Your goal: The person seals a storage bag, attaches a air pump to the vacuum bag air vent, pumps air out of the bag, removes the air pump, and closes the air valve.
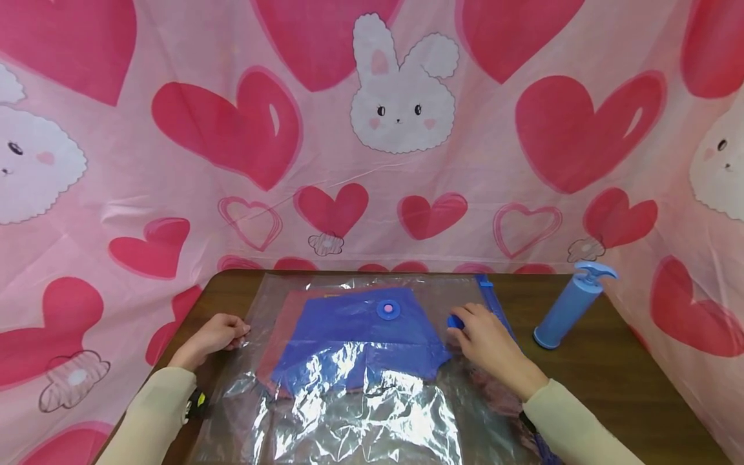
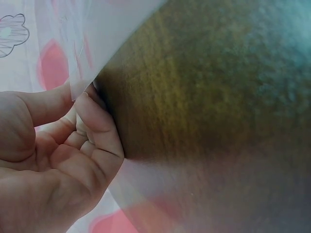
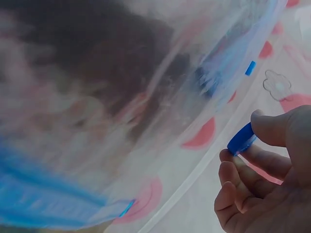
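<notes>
A clear vacuum storage bag [image 1: 360,426] lies flat on the table, with folded blue cloth [image 1: 343,323] and reddish cloth [image 1: 285,323] inside. On its upper side sits a round blue valve [image 1: 388,309] with a pink center, uncovered. My left hand [image 1: 216,332] is at the bag's left edge; in the left wrist view the thumb and index finger pinch the clear film [image 2: 80,73]. Over the bag's right part, my right hand [image 1: 488,342] holds a small round blue cap [image 3: 241,139] between thumb and fingers, to the right of the valve.
A blue hand pump [image 1: 566,310] stands on the brown table [image 1: 616,387], right of the bag. The bag's blue zip edge runs down its right side, with a blue slider [image 1: 485,283] at the far corner. Pink heart-patterned fabric [image 1: 372,168] hangs behind and at both sides.
</notes>
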Demonstrator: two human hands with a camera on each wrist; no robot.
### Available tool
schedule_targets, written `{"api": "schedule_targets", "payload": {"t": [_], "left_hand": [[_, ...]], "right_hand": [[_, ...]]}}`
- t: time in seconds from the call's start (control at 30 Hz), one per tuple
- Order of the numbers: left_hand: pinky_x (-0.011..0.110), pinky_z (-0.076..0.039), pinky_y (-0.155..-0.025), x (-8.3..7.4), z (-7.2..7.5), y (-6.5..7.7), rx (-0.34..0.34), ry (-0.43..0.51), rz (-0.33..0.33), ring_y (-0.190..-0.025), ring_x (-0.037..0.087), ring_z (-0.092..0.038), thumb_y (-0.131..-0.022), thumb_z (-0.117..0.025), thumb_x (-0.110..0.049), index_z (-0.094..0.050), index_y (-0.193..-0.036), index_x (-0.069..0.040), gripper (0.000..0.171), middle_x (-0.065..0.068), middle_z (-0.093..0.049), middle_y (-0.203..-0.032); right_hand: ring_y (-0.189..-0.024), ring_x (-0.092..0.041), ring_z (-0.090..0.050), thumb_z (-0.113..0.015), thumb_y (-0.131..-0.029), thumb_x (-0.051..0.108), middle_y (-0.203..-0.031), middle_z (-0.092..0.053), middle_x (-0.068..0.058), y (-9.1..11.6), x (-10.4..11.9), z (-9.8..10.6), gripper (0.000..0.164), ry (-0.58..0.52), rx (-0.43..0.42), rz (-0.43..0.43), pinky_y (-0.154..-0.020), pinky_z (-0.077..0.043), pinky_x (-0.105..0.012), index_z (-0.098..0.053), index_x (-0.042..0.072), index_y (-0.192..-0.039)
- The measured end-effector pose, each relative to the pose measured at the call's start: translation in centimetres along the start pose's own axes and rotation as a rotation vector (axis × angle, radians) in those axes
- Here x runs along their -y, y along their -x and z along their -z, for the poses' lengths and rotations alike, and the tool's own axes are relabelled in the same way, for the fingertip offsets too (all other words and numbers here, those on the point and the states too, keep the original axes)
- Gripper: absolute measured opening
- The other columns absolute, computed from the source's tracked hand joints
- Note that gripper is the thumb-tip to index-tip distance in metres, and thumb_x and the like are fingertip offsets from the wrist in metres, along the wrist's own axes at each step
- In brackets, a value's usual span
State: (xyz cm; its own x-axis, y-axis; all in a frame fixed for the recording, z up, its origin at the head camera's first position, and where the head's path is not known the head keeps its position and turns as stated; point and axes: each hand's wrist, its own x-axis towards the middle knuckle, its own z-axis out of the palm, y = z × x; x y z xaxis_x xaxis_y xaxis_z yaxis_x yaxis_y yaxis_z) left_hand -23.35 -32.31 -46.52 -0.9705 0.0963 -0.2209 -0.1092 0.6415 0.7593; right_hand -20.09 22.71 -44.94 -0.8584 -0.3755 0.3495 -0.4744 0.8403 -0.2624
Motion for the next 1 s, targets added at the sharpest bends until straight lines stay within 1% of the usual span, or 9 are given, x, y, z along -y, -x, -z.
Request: {"api": "schedule_targets", "payload": {"t": [0.07, 0.3, 0.5, 0.63, 0.83, 1.0], "left_hand": [[0.033, -0.048, -0.066, 0.0, -0.1, 0.0, 0.002, 0.003, 0.0, -0.071, 0.02, -0.054, -0.106, -0.058, -0.007, -0.066, -0.086, 0.006, 0.025, 0.004, -0.057, -0.073], [0.035, -0.048, -0.067, -0.1, -0.2, 0.1, 0.001, -0.002, -0.003, -0.071, 0.021, -0.054, -0.106, -0.058, -0.007, -0.066, -0.085, 0.005, 0.025, 0.005, -0.056, -0.074], [0.035, -0.049, -0.068, -0.1, -0.1, 0.3, 0.006, -0.008, -0.003, -0.072, 0.022, -0.054, -0.106, -0.057, -0.006, -0.066, -0.085, 0.005, 0.025, 0.006, -0.057, -0.075], [0.035, -0.049, -0.067, -0.2, 0.0, 0.3, 0.005, -0.009, -0.005, -0.072, 0.022, -0.055, -0.105, -0.057, -0.006, -0.067, -0.086, 0.004, 0.024, 0.006, -0.057, -0.075], [0.035, -0.049, -0.067, -0.2, 0.0, 0.2, -0.003, -0.018, -0.003, -0.072, 0.022, -0.055, -0.106, -0.058, -0.007, -0.067, -0.087, 0.005, 0.024, 0.006, -0.057, -0.075], [0.035, -0.049, -0.068, -0.2, 0.0, 0.2, -0.005, -0.02, -0.004, -0.073, 0.023, -0.055, -0.106, -0.057, -0.006, -0.067, -0.087, 0.005, 0.024, 0.007, -0.057, -0.077]], "right_hand": [[-0.103, -0.038, -0.066, -0.083, -0.093, 0.013, -0.108, -0.07, -0.016, 0.8, -0.4, 0.5, 0.037, 0.006, 0.002, -0.013, -0.089, -0.055, -0.058, -0.07, -0.006, -0.122], [-0.092, -0.034, -0.065, -0.083, -0.091, 0.012, -0.102, -0.069, -0.014, 3.7, -2.4, 1.8, 0.039, 0.04, 0.016, -0.071, -0.079, -0.056, -0.056, -0.071, -0.006, -0.123], [-0.097, -0.04, -0.067, -0.083, -0.091, 0.013, -0.104, -0.069, -0.018, 6.0, -3.6, 2.5, 0.039, 0.046, 0.023, -0.121, -0.084, -0.055, -0.061, -0.07, -0.009, -0.121], [-0.095, -0.04, -0.067, -0.084, -0.09, 0.012, -0.101, -0.069, -0.017, 7.4, -4.3, 2.6, 0.038, 0.046, 0.009, -0.141, -0.083, -0.056, -0.06, -0.071, -0.009, -0.118], [-0.101, -0.047, -0.066, -0.084, -0.09, 0.012, -0.104, -0.07, -0.022, 8.8, -5.1, 3.0, 0.036, 0.038, 0.016, -0.178, -0.088, -0.053, -0.066, -0.071, -0.009, -0.117], [-0.1, -0.046, -0.067, -0.085, -0.089, 0.012, -0.106, -0.07, -0.023, 9.6, -5.5, 3.2, 0.037, 0.034, 0.036, -0.208, -0.086, -0.054, -0.065, -0.071, -0.009, -0.115]]}}
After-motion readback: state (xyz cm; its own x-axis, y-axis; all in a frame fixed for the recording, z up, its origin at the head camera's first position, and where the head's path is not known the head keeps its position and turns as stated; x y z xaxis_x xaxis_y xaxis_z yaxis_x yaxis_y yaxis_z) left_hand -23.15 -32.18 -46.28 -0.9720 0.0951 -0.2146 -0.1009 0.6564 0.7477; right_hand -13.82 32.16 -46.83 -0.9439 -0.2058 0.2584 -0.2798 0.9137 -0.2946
